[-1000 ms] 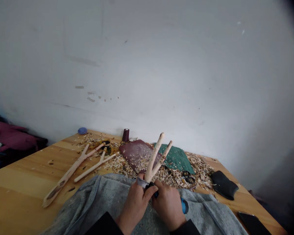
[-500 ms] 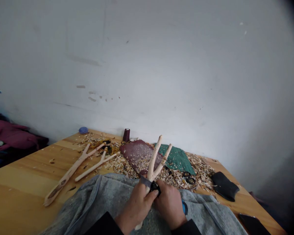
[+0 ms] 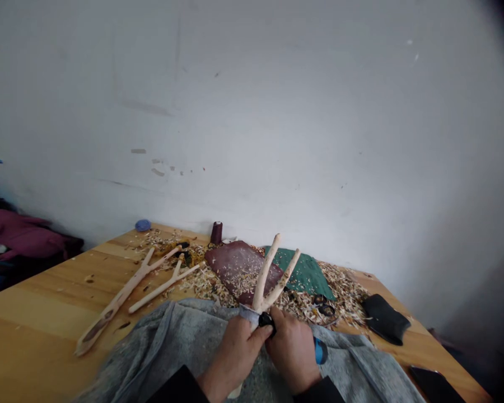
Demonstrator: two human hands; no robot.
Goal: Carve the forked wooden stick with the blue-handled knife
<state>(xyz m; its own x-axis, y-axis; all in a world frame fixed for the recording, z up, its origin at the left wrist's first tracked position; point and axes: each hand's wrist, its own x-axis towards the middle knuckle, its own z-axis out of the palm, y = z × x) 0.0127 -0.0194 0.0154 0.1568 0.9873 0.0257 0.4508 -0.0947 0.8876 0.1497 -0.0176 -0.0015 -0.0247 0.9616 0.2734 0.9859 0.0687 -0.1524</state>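
quick note from my end: left hand and right hand are both closed and close together over a grey fleece garment on the person's lap. the left hand wraps the peeled forked stick just below the fork, fingers curled round it, with a grey wrap on the stick at the grip; i can't tell if that's cloth or tape. the stick stands tilted up, both prongs pointing away from the person, and its lower end pokes out under the left hand. the right hand is a tight fist on a black and blue tool handle, black showing between the hands, blue past the right hand. blade hidden, can't tell what tool. in front on the pine table lie two more forked sticks, well left of the hands. a maroon leather pad and green cloth sit just past the held stick, in a heap of wood shavings. a dark red thread spool stands by the wall, a black pouch lies to the right, a phone at the right edge.
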